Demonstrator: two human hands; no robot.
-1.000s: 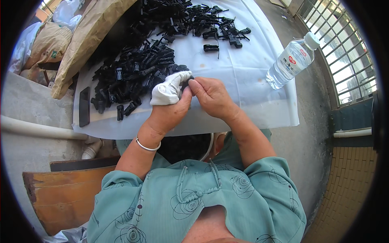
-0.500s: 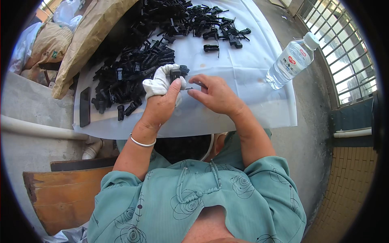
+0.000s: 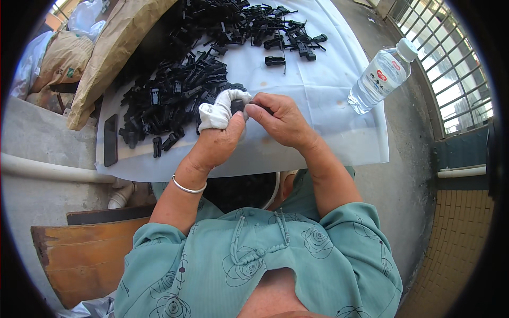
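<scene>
Over the white paper sheet [image 3: 318, 106], the cloth-wrapped left hand [image 3: 217, 132] and bare right hand [image 3: 281, 119] pinch one small black plastic clip [image 3: 238, 105] between their fingertips, beside the heap of black clips [image 3: 175, 95].

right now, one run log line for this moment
left hand: white cloth-wrapped fingers pinch small black plastic part | right hand: fingertips on same part | pile of black plastic clips on white sheet | clear plastic water bottle at right

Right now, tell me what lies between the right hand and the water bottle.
In the head view, only bare white sheet lies between the right hand and the water bottle; the black plastic parts lie left and farther back.
</scene>
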